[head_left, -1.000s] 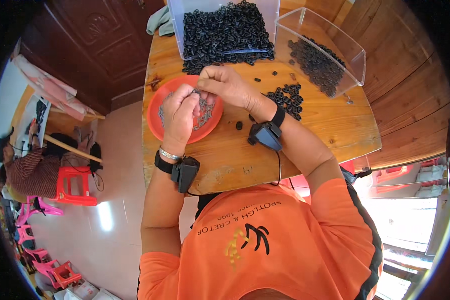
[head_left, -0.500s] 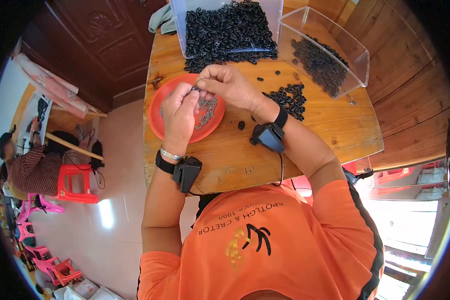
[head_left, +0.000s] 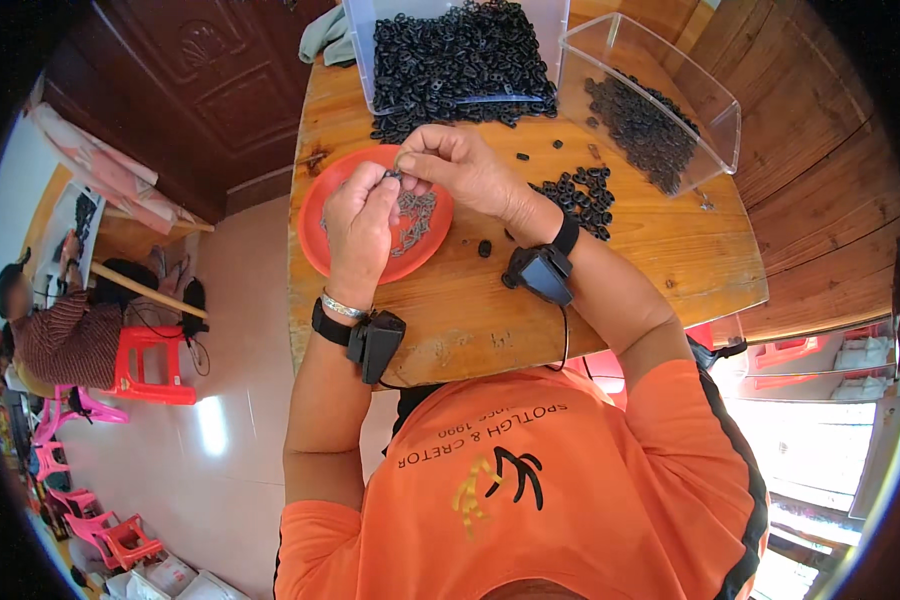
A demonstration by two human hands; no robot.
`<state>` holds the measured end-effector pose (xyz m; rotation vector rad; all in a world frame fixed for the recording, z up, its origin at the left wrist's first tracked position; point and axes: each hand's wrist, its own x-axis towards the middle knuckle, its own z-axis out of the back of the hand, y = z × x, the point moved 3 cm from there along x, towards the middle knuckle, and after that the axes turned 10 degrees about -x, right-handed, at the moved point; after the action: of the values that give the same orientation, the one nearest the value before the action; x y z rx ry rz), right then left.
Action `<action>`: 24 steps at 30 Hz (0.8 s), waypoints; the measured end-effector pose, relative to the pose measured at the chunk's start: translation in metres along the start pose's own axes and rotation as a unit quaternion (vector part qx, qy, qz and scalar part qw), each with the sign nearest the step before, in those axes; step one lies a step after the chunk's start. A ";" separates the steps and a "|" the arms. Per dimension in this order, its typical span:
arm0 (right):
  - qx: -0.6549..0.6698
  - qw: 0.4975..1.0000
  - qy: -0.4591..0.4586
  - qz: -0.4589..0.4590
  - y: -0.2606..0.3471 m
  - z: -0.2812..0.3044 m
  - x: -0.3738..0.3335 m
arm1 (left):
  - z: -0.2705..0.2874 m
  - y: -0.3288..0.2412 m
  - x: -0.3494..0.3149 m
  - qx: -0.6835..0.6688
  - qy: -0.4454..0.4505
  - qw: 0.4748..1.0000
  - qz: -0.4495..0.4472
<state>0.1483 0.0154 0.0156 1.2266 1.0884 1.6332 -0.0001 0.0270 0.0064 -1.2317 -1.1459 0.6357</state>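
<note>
My left hand (head_left: 358, 218) is closed around a small black plastic piece (head_left: 393, 175), gripped between thumb and fingers above an orange-red plate (head_left: 315, 245). Thumb and fingertips of my right hand (head_left: 467, 178) pinch together at the same piece; whatever they hold there is too small to make out. Many small grey metal pieces (head_left: 413, 228), like screws or pins, lie in the plate, partly hidden by my hands. Right of the plate a loose heap of black oval pieces (head_left: 585, 200) rests on the wooden table (head_left: 450, 320), and a single black piece (head_left: 484, 248) lies nearer me.
A translucent bin (head_left: 361, 60) at the back spills black pieces onto the table. To its right stands a clear box (head_left: 735, 135) with more of them. A grey cloth (head_left: 325, 38) lies at the far left corner. Another person (head_left: 70, 335) sits left, near a red stool (head_left: 155, 370).
Both hands stay together over the plate, with only a very slight shift of the right fingers. The view has moved a little; nothing was visibly picked up or put down.
</note>
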 end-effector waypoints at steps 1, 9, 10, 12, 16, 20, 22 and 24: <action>0.000 1.000 0.000 0.000 -0.001 0.000 0.000 | 0.000 0.000 0.000 -0.005 -0.003 1.000 0.003; -0.036 0.999 -0.039 0.014 -0.001 -0.010 -0.003 | 0.000 0.005 -0.002 -0.009 -0.022 1.000 0.007; -0.035 0.998 -0.040 0.014 -0.003 -0.010 -0.003 | -0.001 0.005 -0.002 -0.013 -0.025 1.000 0.014; -0.061 0.996 -0.053 0.024 -0.007 -0.009 -0.004 | -0.004 0.002 -0.003 -0.008 -0.029 0.999 0.014; -0.057 0.996 -0.058 0.028 -0.011 -0.011 -0.004 | -0.005 0.006 -0.003 -0.030 -0.037 0.999 0.025; -0.094 0.993 -0.063 0.030 -0.010 -0.002 -0.003 | -0.003 0.008 -0.001 -0.055 -0.048 0.995 0.069; -0.244 0.962 -0.102 0.065 0.001 0.019 -0.002 | 0.002 0.009 0.001 -0.058 -0.047 0.995 0.062; -0.461 0.874 -0.143 0.052 0.001 0.063 -0.001 | 0.002 0.009 0.003 -0.085 -0.067 0.992 0.067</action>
<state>0.2095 0.0251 0.0260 0.8202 -0.0098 1.6556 0.0006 0.0330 -0.0009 -1.4390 -1.2568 0.7428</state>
